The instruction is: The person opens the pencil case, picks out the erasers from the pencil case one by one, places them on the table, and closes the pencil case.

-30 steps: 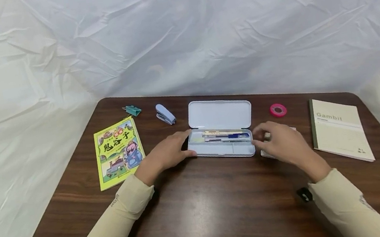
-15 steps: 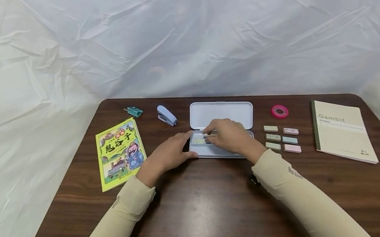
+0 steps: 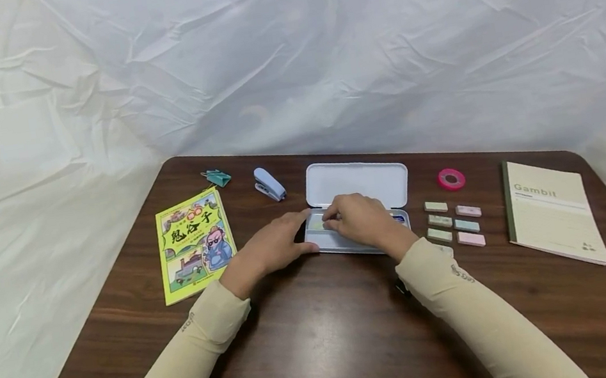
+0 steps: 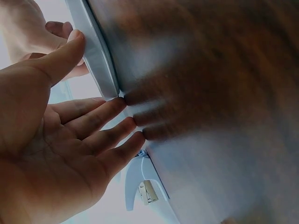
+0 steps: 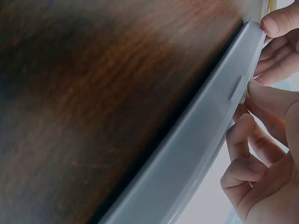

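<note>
A pale blue pencil case (image 3: 339,242) stands with its lid (image 3: 357,180) raised. My left hand (image 3: 273,246) rests at the case's left end, fingers extended. In the left wrist view its thumb (image 4: 77,42) touches the front rim. Reaching over the tray, my right hand (image 3: 364,219) has its thumb and forefinger together inside the left part. The right wrist view shows a thin edge of a small yellow-green block (image 5: 243,97) pinched between them. Pens (image 3: 398,218) lie in the tray, mostly hidden under the right hand.
Several small erasers (image 3: 467,226) stand in two columns right of the case. Beyond are a pink tape roll (image 3: 441,181) and a Gambit notebook (image 3: 553,212). Leftward lie a blue stapler (image 3: 269,184), a teal clip (image 3: 217,177) and a yellow book (image 3: 195,246).
My right hand has moved left from the case's right end, over the pens, to the left part of the tray, and its fingers have closed together there. The left hand stays.
</note>
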`<state>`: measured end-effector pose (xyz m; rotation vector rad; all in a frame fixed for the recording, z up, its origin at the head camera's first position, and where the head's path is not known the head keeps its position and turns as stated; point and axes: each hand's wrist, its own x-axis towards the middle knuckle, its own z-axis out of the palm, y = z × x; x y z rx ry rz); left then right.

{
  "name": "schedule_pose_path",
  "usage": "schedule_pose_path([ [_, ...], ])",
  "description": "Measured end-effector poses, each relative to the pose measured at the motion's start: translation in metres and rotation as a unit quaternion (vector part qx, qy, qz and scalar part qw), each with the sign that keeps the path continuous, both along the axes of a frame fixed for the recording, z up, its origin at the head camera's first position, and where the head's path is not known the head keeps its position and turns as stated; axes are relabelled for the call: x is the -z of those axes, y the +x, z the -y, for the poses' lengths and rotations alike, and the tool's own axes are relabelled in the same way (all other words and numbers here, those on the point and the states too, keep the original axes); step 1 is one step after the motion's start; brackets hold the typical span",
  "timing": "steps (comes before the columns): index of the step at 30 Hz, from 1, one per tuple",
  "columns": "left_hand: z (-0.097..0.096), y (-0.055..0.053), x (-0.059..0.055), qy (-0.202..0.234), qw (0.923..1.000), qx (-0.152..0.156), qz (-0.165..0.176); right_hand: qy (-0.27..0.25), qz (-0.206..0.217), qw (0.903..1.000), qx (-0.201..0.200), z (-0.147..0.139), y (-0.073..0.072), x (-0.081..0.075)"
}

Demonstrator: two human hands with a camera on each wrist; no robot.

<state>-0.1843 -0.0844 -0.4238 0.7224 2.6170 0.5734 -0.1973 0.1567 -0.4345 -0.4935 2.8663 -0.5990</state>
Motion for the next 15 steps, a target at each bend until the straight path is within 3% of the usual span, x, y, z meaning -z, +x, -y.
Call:
schedule_pose_path([
  [2, 0.0011, -0.0019, 0.0054, -0.002, 0.9999, 0.003, -0.01, -0.002, 0.0, 1.0, -0.003, 0.0001, 0.0, -0.001],
  [5, -0.0007, -0.0012, 0.0027, -0.002, 1.0, 0.0, -0.001, 0.007, -0.002, 0.9999, -0.01, 0.0008, -0.0003, -0.0016],
  [6, -0.0004, -0.0044, 0.0074, 0.001, 1.0, -0.002, -0.001, 0.011, -0.004, 0.9999, -0.012, 0.0008, -0.0013, -0.0002],
  [9, -0.0032, -0.0016, -0.0011, 0.003, 0.9998, -0.006, 0.019, 0.02, -0.004, 0.9996, -0.02, 0.0006, -0.0031, 0.0018],
  [15, -0.0007, -0.0041, 0.0056, 0.012, 0.9996, -0.015, 0.019, 0.029, 0.014, 0.9988, -0.036, 0.0026, -0.005, -0.003],
])
